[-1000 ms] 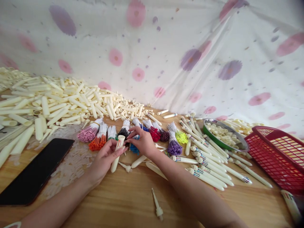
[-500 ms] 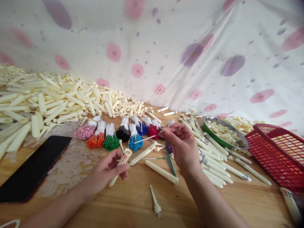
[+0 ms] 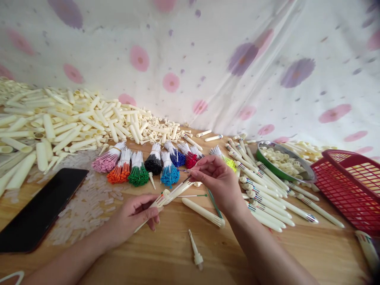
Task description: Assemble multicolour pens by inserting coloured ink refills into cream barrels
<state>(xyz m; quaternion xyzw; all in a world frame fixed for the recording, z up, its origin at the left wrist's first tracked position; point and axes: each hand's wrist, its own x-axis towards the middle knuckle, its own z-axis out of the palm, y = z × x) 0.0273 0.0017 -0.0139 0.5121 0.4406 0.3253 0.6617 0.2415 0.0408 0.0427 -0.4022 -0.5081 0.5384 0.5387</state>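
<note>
Left hand (image 3: 133, 217) is clasping a cream pen barrel (image 3: 158, 202), its open end tilting toward the right hand (image 3: 218, 184), which is pinching a thin refill (image 3: 186, 180). Refill is pointing down at the barrel's mouth; cannot tell whether inside. Blue-tipped bundle (image 3: 170, 173) is lying just beyond the grip, black phone (image 3: 44, 209) resting left of both hands.

Bare hands (image 3: 219, 183) — bare forearms (image 3: 261, 243).
</note>
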